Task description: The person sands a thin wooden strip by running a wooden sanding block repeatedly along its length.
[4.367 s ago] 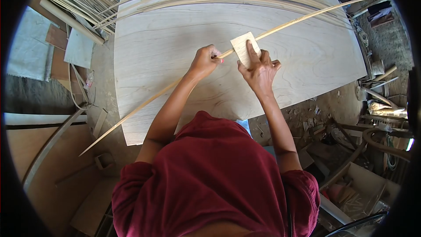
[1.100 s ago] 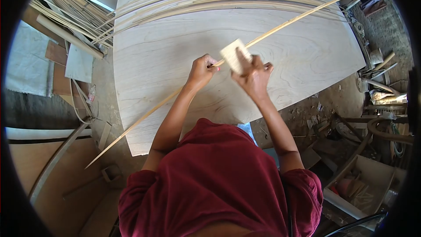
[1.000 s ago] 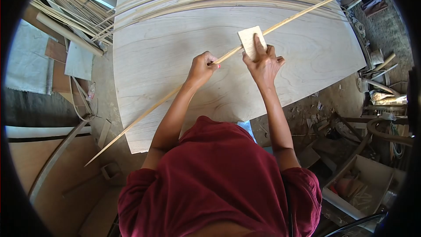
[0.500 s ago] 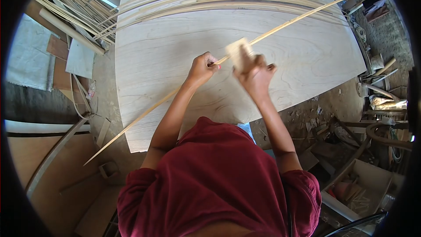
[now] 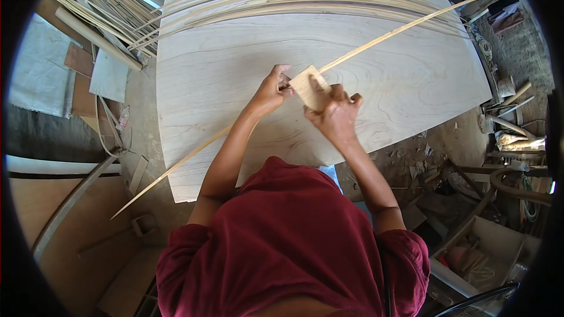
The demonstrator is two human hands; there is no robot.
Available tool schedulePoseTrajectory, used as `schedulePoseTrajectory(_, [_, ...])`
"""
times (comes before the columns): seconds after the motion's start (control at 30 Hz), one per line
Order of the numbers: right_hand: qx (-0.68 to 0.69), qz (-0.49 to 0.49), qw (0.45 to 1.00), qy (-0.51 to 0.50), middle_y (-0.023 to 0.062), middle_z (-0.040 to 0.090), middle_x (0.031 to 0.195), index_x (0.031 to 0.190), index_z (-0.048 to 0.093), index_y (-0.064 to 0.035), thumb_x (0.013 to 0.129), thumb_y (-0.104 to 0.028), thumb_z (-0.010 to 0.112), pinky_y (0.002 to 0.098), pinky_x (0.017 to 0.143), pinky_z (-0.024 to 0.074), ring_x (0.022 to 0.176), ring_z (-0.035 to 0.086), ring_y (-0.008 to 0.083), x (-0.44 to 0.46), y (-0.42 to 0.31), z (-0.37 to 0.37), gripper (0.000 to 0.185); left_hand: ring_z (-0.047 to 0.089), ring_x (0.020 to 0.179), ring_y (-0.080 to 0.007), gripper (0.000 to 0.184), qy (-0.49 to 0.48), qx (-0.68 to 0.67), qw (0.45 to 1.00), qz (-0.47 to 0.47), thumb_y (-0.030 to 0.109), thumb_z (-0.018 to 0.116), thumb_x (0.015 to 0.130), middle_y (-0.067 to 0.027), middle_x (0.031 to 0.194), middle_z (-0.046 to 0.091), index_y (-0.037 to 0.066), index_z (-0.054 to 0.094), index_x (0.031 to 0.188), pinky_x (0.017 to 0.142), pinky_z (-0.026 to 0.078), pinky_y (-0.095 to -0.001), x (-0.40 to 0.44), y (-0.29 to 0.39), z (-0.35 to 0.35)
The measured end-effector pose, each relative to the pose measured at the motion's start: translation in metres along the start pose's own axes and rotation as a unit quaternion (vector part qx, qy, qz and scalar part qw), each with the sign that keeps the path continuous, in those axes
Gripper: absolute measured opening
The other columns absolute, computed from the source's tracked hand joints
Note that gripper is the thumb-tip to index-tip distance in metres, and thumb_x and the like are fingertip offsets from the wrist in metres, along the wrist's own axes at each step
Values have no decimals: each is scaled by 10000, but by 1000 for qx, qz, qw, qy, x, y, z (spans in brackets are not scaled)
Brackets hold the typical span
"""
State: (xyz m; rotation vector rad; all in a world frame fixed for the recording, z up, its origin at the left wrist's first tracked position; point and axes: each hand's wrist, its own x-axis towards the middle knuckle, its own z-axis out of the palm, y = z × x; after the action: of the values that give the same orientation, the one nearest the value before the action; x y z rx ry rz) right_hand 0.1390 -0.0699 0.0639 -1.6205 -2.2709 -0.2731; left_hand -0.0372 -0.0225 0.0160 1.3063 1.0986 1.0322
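A long thin wooden strip (image 5: 376, 41) runs slantwise over the pale wooden board (image 5: 223, 58), from lower left, beneath my left forearm, to the upper right. My left hand (image 5: 272, 91) is closed round the strip near its middle, with thumb and fingers pinched together. In my right hand (image 5: 338, 114) is a flat tan rectangular piece (image 5: 309, 86), pressed over the strip right beside my left fingertips. The piece hides the stretch of strip under it. Whether it is sandpaper or thin wood I cannot make out.
Several thin strips (image 5: 294, 1) lie in a row across the board's far side. More strips (image 5: 108, 9) are stacked at upper left, next to a pale roll (image 5: 97, 38). At lower right stands an open box (image 5: 490, 240) with scraps; offcuts litter the floor.
My right hand has slid the tan piece down and left along the strip, up against my left hand. My left hand stays nearly in place on the strip.
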Motion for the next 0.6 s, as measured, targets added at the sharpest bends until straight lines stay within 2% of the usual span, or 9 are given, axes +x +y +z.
schedulePoseTrajectory(0.17, [0, 64, 997, 38, 81, 516, 787, 1281, 523, -215, 603, -349, 728, 497, 753, 348, 671, 561, 205, 14, 27, -8, 721, 571, 862, -158, 501, -42, 21, 999, 13, -127, 538, 794, -116, 922, 577, -42, 367, 1258, 775, 467, -274, 3, -5, -4])
schedulePoseTrajectory(0.3, [-6, 12, 999, 44, 82, 512, 783, 1254, 553, -218, 593, -354, 731, 485, 764, 341, 666, 559, 208, 8, 11, -3, 697, 569, 859, -147, 472, -44, 35, 998, -11, -129, 534, 795, -98, 910, 575, -45, 396, 1238, 768, 462, -268, 4, -1, -3])
schedulePoseTrajectory(0.37, [0, -21, 1000, -4, 88, 519, 786, 1243, 564, -215, 597, -358, 727, 477, 762, 336, 656, 558, 210, 7, 8, -1, 681, 564, 839, -132, 448, -39, 16, 999, 12, -120, 546, 796, -84, 887, 573, -50, 422, 1221, 745, 457, -260, 4, -10, -3])
schedulePoseTrajectory(0.43, [-7, -4, 1000, 1, 90, 530, 780, 1235, 570, -216, 606, -362, 725, 471, 753, 332, 647, 558, 197, 18, 20, -4, 663, 562, 826, -128, 433, -41, 20, 999, 3, -109, 551, 801, -82, 884, 578, -50, 435, 1214, 735, 456, -256, 2, -5, -4])
schedulePoseTrajectory(0.5, [-26, 100, 994, 19, 87, 535, 768, 1221, 580, -219, 620, -372, 718, 466, 741, 329, 650, 557, 190, 29, 36, -10, 636, 559, 814, -124, 420, -45, 23, 999, -3, -97, 557, 806, -79, 881, 582, -50, 447, 1208, 725, 455, -253, 1, -4, -4])
schedulePoseTrajectory(0.53, [-10, 89, 994, 59, 75, 529, 749, 1231, 569, -224, 628, -382, 715, 468, 714, 335, 657, 558, 187, 30, 42, -7, 640, 557, 799, -119, 409, -47, 30, 998, -14, -84, 555, 816, -72, 873, 587, -49, 458, 1212, 719, 456, -250, 1, -4, -4])
schedulePoseTrajectory(0.6, [-22, 85, 996, 33, 77, 527, 762, 1245, 556, -228, 628, -379, 715, 476, 723, 339, 659, 560, 195, 25, 31, -7, 655, 554, 784, -114, 399, -52, 38, 998, -24, -70, 553, 825, -65, 866, 592, -48, 469, 1215, 713, 457, -247, 3, -3, -4])
